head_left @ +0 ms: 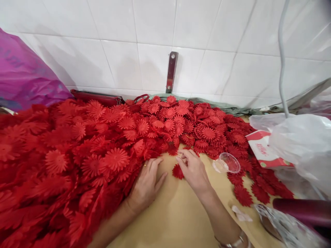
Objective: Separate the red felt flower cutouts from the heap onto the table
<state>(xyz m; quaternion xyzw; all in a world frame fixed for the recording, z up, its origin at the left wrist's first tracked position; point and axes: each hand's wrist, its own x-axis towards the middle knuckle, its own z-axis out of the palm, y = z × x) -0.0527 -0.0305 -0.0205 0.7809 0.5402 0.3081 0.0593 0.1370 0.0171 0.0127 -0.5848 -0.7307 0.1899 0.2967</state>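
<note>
A large heap of red fabric flower pieces (113, 160) covers the left and back of the tan tabletop (165, 213). My left hand (147, 179) rests at the heap's inner edge, open, with its thumb apart from the fingers. To its right, my right hand (192, 168) is closed, thumb and forefinger pinched together; whatever they hold, if anything, is too small to make out. Just below those fingertips lies a single dark red flower piece (178, 171), partly hidden by the hand. More red flowers (207, 132), stacked tightly, lie behind my right hand.
A clear plastic cup (230, 162) lies right of my right hand. Farther right are a red-and-white box (266, 150), white plastic bags (305, 141) and a dark purple cylinder (300, 208). A purple bag (28, 72) and red pouch (97, 97) sit by the tiled wall (116, 58).
</note>
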